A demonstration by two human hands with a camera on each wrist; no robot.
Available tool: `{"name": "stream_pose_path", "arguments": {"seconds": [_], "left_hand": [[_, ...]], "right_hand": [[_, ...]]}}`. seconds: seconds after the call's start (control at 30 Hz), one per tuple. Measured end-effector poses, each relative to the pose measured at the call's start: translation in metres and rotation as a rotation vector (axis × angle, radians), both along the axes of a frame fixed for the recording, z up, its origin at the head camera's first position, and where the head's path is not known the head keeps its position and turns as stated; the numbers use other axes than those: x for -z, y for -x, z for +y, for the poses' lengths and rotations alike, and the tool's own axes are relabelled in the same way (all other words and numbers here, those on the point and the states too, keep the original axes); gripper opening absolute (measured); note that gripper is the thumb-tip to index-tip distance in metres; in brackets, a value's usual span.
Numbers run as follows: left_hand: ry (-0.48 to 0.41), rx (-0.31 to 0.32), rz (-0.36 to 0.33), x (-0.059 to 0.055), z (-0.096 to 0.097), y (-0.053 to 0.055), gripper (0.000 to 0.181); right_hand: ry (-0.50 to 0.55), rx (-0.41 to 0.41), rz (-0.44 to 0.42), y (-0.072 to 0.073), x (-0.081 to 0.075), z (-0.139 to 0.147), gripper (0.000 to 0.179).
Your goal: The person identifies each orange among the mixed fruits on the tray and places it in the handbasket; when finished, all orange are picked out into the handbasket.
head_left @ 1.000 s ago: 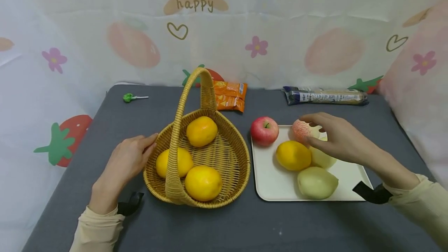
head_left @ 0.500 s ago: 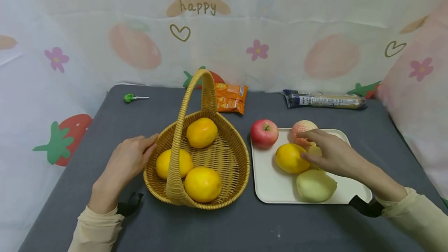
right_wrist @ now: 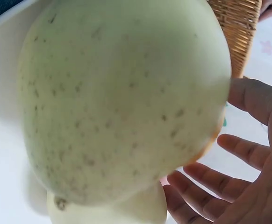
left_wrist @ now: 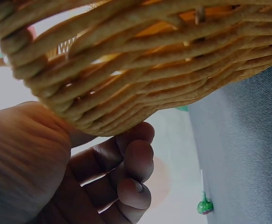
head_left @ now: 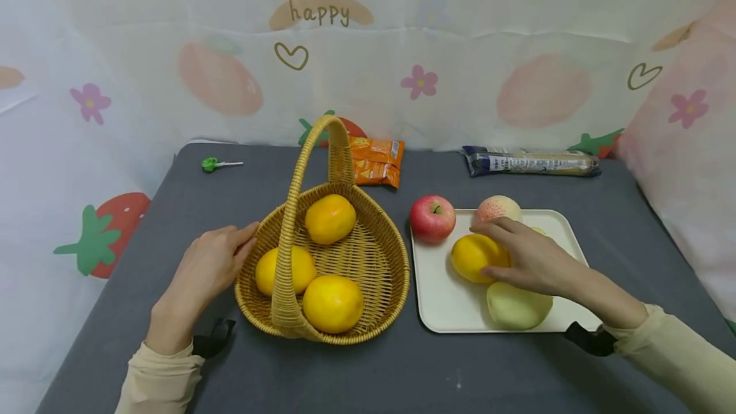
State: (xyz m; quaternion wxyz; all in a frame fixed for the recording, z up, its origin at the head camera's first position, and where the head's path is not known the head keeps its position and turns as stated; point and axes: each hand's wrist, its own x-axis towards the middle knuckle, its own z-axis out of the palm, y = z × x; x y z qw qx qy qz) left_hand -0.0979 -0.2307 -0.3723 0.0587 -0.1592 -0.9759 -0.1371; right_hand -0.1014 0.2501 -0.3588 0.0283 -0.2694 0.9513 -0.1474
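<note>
At the left rim of a wicker basket (head_left: 382, 209), my left hand (head_left: 204, 267) grips the edge with curled fingers. Three yellow, lemon-like fruits (head_left: 333, 303) lie inside under the arched handle. My right hand (head_left: 535, 257) reaches over the white tray (head_left: 437, 312), fingers spread around a yellow lemon (head_left: 471, 259), thumb near its front. In the right wrist view those fingers look extended, partly behind a speckled pale green fruit (right_wrist: 126, 93). A second pale green fruit (right_wrist: 145, 205) lies below it there, mostly covered by the hand in the head view.
A red apple (head_left: 432, 219) sits at the tray's back left corner, and a pink peach (head_left: 497, 207) at its back edge. Behind them lie an orange snack packet (head_left: 376, 161), a long wrapped pack (head_left: 531, 161) and a green lollipop (head_left: 211, 164).
My right hand has moved left and toward me, from beside the peach to over the lemon on the tray. My left hand has stayed at the basket's rim.
</note>
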Motion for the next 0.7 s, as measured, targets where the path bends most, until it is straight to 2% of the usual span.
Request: {"name": "stream_pose_path", "arguments": {"seconds": [0.17, 0.4, 0.7], "left_hand": [[0.000, -0.004, 0.003, 0.000, 0.000, 0.000, 0.035], [0.007, -0.012, 0.004, 0.000, 0.000, 0.000, 0.035], [0.012, -0.015, 0.006, -0.001, 0.000, 0.000, 0.035]], "right_hand": [[-0.021, -0.017, -0.008, 0.000, 0.004, -0.004, 0.059], [-0.036, -0.066, 0.042, 0.000, 0.013, -0.007, 0.063], [-0.049, -0.059, 0.055, 0.001, 0.015, -0.009, 0.064]]}}
